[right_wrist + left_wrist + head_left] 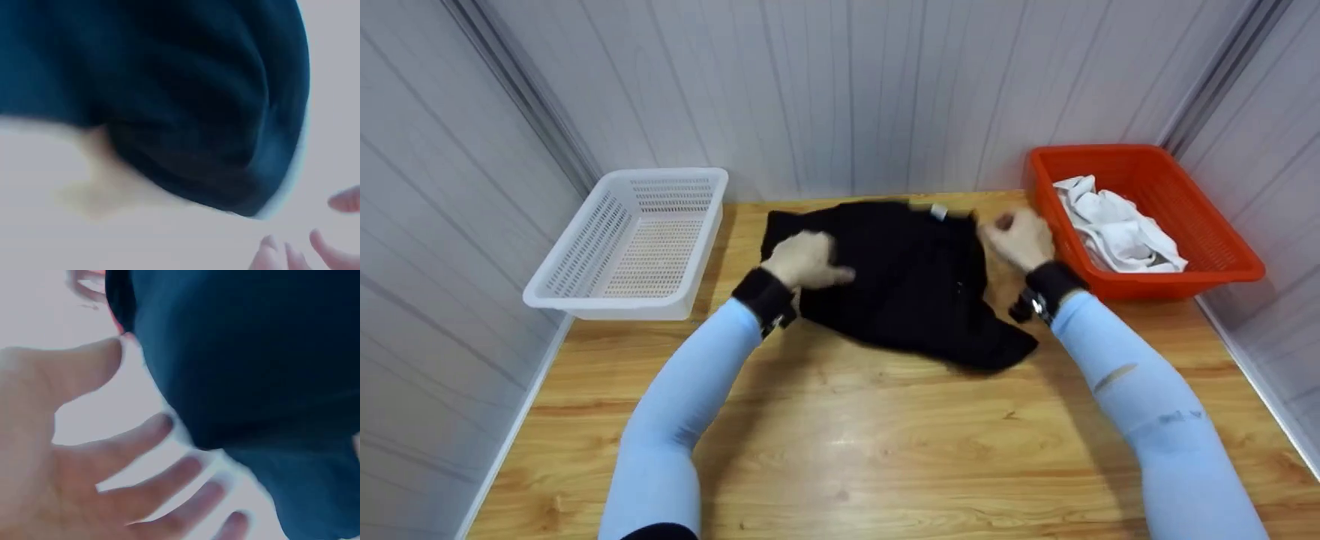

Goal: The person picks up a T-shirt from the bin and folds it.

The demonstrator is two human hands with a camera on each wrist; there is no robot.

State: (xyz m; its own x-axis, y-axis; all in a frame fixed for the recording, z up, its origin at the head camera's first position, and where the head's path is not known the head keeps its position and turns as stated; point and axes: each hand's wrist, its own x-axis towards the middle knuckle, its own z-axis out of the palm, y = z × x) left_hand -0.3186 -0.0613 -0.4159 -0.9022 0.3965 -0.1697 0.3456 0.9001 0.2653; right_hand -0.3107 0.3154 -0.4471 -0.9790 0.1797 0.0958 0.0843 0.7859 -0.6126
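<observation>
A black garment [892, 277] with a small white label [939, 211] lies on the wooden table, one corner spreading toward the lower right. It looks dark blue in both wrist views. At its left side is my left hand [806, 259]; in the left wrist view its fingers [152, 433] are spread beside the cloth's edge, holding nothing. Just off the garment's right edge is my right hand [1024, 238], blurred in the head view. The right wrist view has its fingers [343, 261] parted and away from the cloth.
A white perforated basket [604, 302] stands at the back left. At the back right, an orange-red basket [1222, 277] contains crumpled white cloth [1121, 229]. Panelled walls [825, 97] enclose the table [840, 442] at the back and both sides.
</observation>
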